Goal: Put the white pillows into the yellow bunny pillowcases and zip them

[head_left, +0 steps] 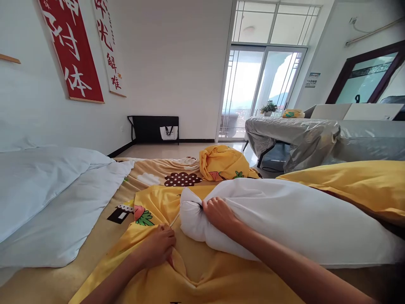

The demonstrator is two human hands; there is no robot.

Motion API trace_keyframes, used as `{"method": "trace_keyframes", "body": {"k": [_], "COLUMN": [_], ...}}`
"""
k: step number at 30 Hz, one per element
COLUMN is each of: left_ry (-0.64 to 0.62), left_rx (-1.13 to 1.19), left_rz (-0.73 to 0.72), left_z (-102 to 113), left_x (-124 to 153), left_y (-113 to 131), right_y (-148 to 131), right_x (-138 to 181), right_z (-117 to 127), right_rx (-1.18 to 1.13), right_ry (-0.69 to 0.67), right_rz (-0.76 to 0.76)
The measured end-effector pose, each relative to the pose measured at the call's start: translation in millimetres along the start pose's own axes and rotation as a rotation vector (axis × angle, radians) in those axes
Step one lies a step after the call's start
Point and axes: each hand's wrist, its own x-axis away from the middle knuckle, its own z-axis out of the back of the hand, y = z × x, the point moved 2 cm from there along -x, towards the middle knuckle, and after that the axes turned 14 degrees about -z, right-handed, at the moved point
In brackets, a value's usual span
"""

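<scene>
My left hand (pixel 162 241) is closed on the edge of a yellow pillowcase (pixel 117 253) with a carrot print, which is spread in front of me. Between my hands the edge of the pillowcase sags open in a loose curve. My right hand (pixel 219 214) grips a white pillow (pixel 284 215) near its gathered left end, with the fingers curled into the fabric. This pillow lies to the right, partly over the yellow cloth. My fingertips on both sides are mostly hidden by folds.
A tan patterned blanket (pixel 152 169) covers the bed. White pillows (pixel 60 194) lie at the left, a bunched yellow cloth (pixel 221 161) at the far edge, and a yellow pillow (pixel 357 181) at the right. Beyond stand a plastic-covered table (pixel 291 126) and a black folded panel (pixel 148 128).
</scene>
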Motion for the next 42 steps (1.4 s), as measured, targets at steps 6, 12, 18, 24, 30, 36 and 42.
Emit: {"method": "trace_keyframes", "body": {"k": [6, 12, 18, 24, 30, 36, 42], "left_ry": [-0.131, -0.041, -0.002, 0.079, 0.053, 0.064, 0.231], "left_rx": [-0.005, -0.114, -0.098, -0.087, -0.071, -0.059, 0.023], "left_rz": [0.031, 0.374, 0.557, 0.576, 0.615, 0.63, 0.619], "left_z": [19.1, 23.4, 0.0, -16.0, -21.0, -6.2, 15.7], "left_x": [-10.4, -37.4, -60.5, -55.2, -55.1, -61.1, -83.7], "left_y": [-2.9, -13.0, -37.8, -53.4, -62.8, -71.0, -87.7], "right_y": [3.5, 10.5, 18.7, 24.6, -3.5, -9.3, -10.5], "right_x": [-5.3, -30.9, -32.9, -26.7, -42.2, -50.6, -50.7], "right_z": [-5.2, -7.1, 3.4, 20.2, 7.6, -6.8, -5.2], "right_rx": [0.03, -0.095, -0.1, -0.07, -0.069, -0.083, -0.073], "right_ry": [0.236, -0.055, -0.068, -0.005, -0.062, -0.115, -0.129], "right_rz": [0.103, 0.122, 0.148, 0.106, 0.208, 0.314, 0.357]}}
